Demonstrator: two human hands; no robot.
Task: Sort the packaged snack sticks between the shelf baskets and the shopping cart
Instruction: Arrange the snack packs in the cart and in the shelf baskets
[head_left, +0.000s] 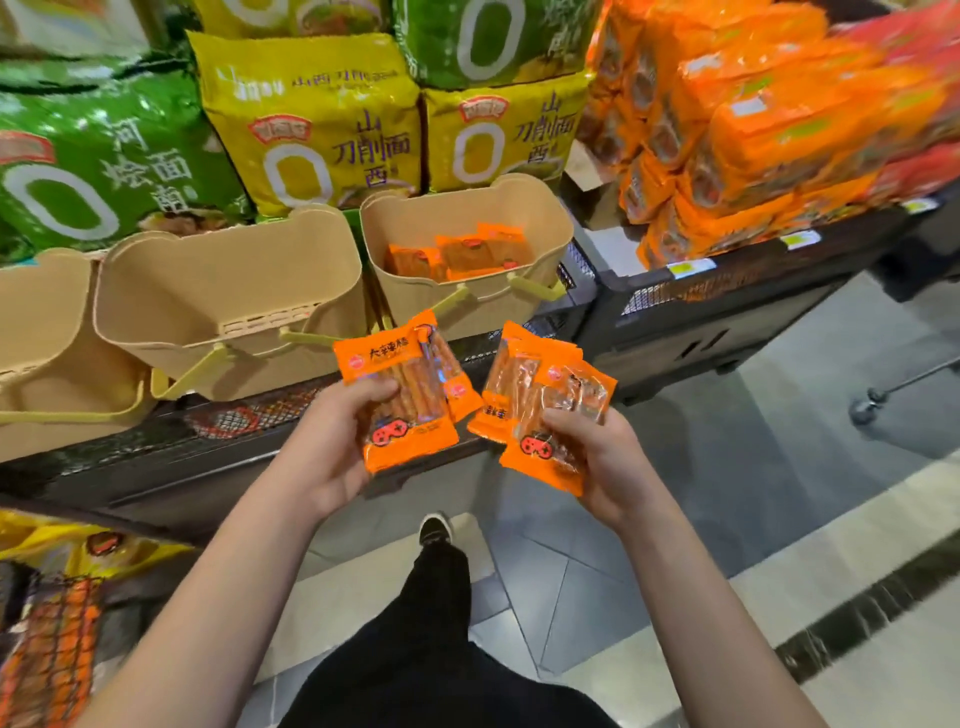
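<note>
My left hand (332, 441) grips a small stack of orange snack-stick packets (402, 389), thumb across their front. My right hand (597, 457) grips another fanned bunch of the same orange packets (540, 400). Both bunches are held in front of the shelf edge, below the baskets. The right beige basket (550, 218) holds several orange packets (462, 254). The middle beige basket (228, 291) shows no packets inside. A third beige basket (36, 332) stands at the far left, partly cut off. The shopping cart (52, 649), at the lower left, holds orange packets behind its mesh.
Large green and yellow noodle bags (311, 119) stand behind the baskets. Stacks of orange packs (737, 140) fill the shelf at the right. A black mesh shelf edge (249, 410) runs under the baskets. My leg and shoe (436, 530) are on the tiled floor below.
</note>
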